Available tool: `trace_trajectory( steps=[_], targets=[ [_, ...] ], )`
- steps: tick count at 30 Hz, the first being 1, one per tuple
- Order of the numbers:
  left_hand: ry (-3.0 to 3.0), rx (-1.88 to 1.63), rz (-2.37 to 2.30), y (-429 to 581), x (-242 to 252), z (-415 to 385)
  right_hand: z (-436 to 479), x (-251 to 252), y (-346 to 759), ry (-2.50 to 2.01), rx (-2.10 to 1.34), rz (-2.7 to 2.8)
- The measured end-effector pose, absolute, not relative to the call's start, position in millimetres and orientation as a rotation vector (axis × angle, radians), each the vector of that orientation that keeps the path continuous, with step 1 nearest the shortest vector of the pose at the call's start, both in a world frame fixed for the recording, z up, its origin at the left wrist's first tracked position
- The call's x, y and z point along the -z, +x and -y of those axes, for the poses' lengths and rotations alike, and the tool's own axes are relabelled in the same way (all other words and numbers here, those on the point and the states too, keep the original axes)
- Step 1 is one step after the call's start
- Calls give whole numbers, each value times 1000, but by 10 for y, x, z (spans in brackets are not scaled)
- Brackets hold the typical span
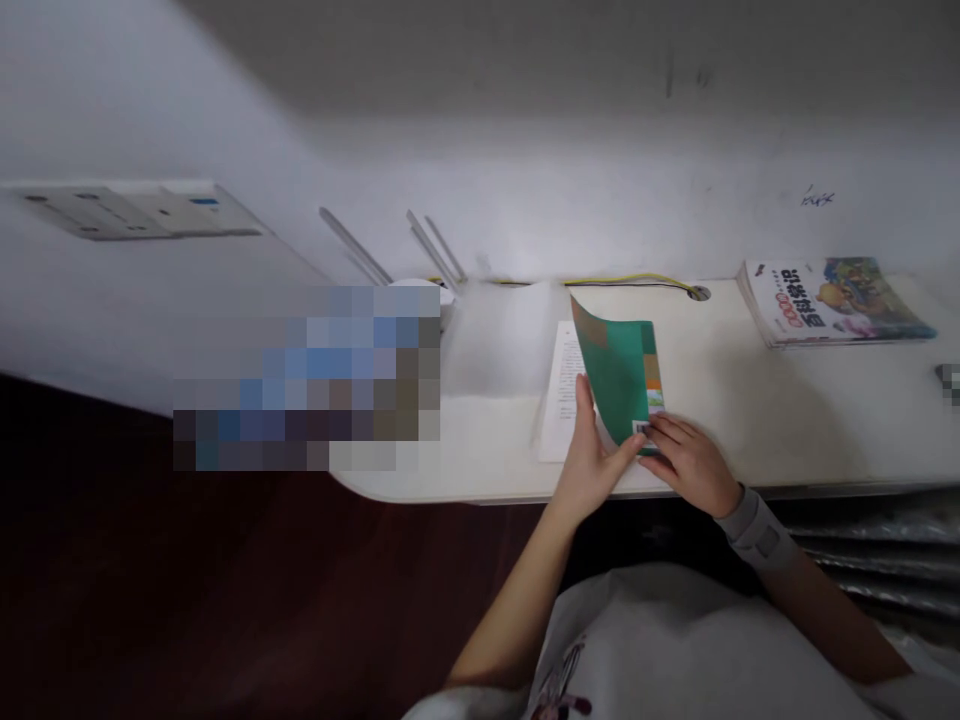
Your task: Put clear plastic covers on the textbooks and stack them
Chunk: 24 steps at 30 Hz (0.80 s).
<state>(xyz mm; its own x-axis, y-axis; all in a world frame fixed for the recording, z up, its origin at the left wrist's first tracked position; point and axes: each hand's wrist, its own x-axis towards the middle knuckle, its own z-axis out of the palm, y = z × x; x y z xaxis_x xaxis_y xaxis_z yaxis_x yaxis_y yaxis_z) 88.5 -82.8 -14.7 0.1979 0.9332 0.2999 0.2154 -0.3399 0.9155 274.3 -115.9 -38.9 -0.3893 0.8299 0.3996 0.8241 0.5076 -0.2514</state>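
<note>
A thin book with a green cover (619,375) lies on the white desk (787,420) right in front of me, its cover lifted and curling over a white printed page (562,390). My left hand (589,455) holds the book at its lower left, thumb against the raised cover and pages. My right hand (690,460) rests fingers-down on the book's lower right corner, pressing it to the desk. A grey band (757,530) wraps my right wrist.
A colourful book (829,298) lies at the desk's back right. A yellow cable (637,282) runs along the back edge to a hole. A white device with thin antennas (427,260) stands at back left, next to a blurred-out patch. A white wall rises behind.
</note>
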Motion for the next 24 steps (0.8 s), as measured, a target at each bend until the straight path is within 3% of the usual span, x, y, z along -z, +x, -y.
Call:
trace_trajectory(
  steps=[3, 8, 12, 24],
  targets=[
    [2126, -1115, -1162, 1226, 143, 766, 1156, 387, 2923, -1464, 27, 2174],
    [2764, -585, -1134, 1703, 100, 702, 1180, 465, 3471, -1929, 256, 1861],
    [2991, -345, -1084, 1921, 135, 731, 1222, 554, 3682, -2085, 229, 1858],
    [3023, -285, -1058, 1893, 252, 703, 1220, 557, 3599, -1997, 155, 1813]
  ],
)
